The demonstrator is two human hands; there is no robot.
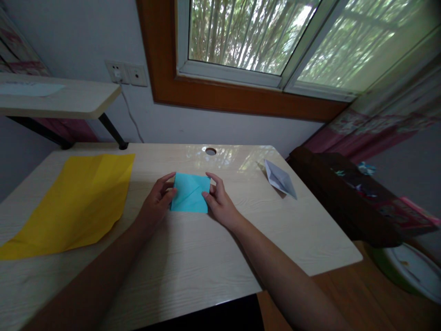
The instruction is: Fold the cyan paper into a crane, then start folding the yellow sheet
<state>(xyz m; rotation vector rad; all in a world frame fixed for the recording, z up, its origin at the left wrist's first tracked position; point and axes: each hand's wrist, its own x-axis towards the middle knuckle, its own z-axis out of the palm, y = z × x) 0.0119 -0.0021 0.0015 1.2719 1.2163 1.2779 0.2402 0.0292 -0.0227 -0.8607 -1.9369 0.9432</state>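
A folded square of light blue paper (pixel 190 195) is held at the middle of the desk, with a diagonal crease or edge running across its face. My left hand (pixel 159 198) grips its left side, thumb on the front and index finger at the upper corner. On the opposite side my right hand (pixel 220 200) pinches the right edge in the same way, thumb in front. The fingers behind the paper are partly hidden. Whether its lower edge touches the desk I cannot tell.
A large yellow paper sheet (pixel 79 202) lies on the left of the desk (pixel 193 266). At the right stands a folded white paper piece (pixel 279 178). A raised shelf (pixel 58 99) is at the back left, and a round cable hole (pixel 211 151) sits near the back edge.
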